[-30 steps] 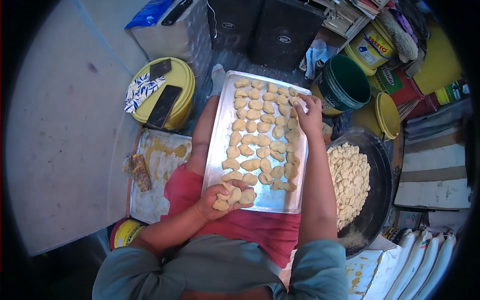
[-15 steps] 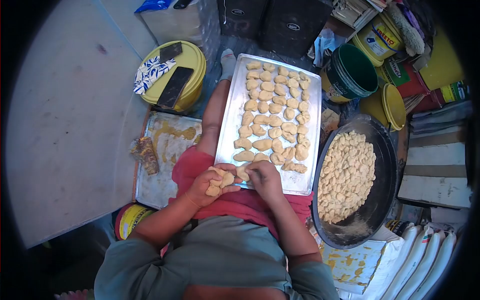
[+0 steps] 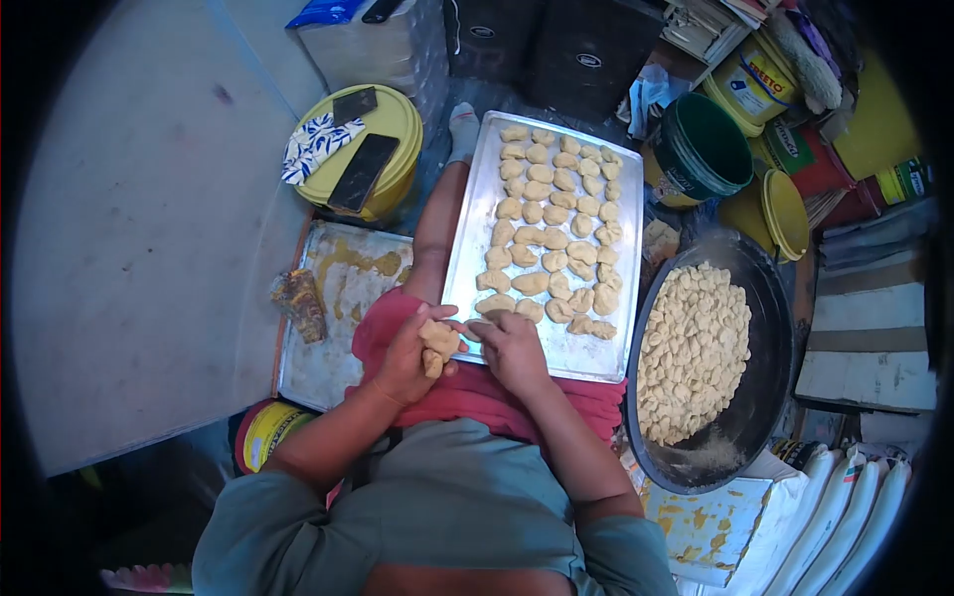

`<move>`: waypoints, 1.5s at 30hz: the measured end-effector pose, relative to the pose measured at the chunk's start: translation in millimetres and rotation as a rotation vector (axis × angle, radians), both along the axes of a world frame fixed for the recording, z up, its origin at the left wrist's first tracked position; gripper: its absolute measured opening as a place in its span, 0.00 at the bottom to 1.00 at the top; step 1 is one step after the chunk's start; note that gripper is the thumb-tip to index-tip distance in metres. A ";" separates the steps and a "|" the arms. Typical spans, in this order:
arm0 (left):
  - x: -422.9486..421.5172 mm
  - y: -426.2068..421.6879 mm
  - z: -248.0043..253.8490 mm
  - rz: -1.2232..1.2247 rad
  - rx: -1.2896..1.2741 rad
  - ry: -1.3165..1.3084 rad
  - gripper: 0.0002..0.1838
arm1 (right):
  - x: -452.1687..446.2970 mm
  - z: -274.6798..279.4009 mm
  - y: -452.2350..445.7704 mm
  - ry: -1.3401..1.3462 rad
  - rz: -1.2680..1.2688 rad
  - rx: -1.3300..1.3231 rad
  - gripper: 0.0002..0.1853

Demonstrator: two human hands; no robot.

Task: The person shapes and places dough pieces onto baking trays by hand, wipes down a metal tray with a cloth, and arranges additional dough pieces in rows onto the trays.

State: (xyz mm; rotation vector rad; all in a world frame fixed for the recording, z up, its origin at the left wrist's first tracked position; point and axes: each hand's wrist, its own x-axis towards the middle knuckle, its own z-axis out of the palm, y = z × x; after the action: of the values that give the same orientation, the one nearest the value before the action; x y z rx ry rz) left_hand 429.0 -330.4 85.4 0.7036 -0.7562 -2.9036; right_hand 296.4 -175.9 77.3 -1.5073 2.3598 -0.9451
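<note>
As the left hand [image 3: 401, 356] curls round dough [image 3: 438, 338], the right hand [image 3: 515, 351] bends alongside, hold unclear

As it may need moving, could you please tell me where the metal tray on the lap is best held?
Hold the metal tray by its two long rims, about midway, coming from left and right together. It is wide and shallow, so that should keep it level; the dough pieces leave both rims bare, while the black basin sits near the right rim's near end.
</note>
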 end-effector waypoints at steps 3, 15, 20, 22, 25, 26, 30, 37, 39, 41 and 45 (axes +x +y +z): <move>-6.1 6.0 13.2 -0.053 0.057 -0.075 0.26 | 2.2 22.9 7.2 -0.316 -0.042 -0.132 0.17; -23.5 32.1 -1.4 -0.362 -0.121 -0.049 0.19 | -9.3 28.5 46.3 -0.716 -0.190 -0.321 0.11; -34.3 43.6 1.7 -0.413 -0.281 -0.191 0.17 | -10.5 14.0 47.6 -0.661 -0.100 -0.291 0.13; -30.0 38.6 -5.2 -0.327 -0.122 -0.127 0.17 | -14.5 16.0 48.1 -0.488 -0.194 -0.319 0.12; -28.2 36.6 -2.2 -0.257 -0.029 -0.071 0.22 | -23.2 -0.3 55.9 -0.062 -0.082 -0.099 0.10; -30.3 35.6 1.0 -0.239 -0.024 -0.055 0.24 | -21.8 -3.0 59.1 -0.091 -0.106 -0.138 0.10; -37.2 35.6 9.2 -0.382 -0.148 0.010 0.36 | -11.5 28.9 53.2 -0.395 -0.138 -0.273 0.13; -53.2 45.0 11.3 -0.426 -0.113 0.105 0.46 | -30.1 17.6 74.9 -0.922 -0.338 -0.408 0.08; -58.0 43.7 12.3 -0.394 -0.192 0.035 0.44 | -38.4 8.4 79.4 -0.499 -0.378 -0.271 0.09; -59.9 46.5 7.9 -0.326 -0.114 0.034 0.38 | -41.0 1.1 84.0 -0.041 -0.322 -0.009 0.13; -62.9 49.0 -3.8 -0.284 0.063 0.056 0.30 | -27.5 25.8 84.2 0.011 -0.384 -0.136 0.15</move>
State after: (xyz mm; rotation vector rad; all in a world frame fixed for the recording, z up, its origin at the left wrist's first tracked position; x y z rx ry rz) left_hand 366.1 -281.4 81.6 0.5580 -0.8233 -3.1993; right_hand 268.8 -91.7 103.1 -1.1169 2.6988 -1.2018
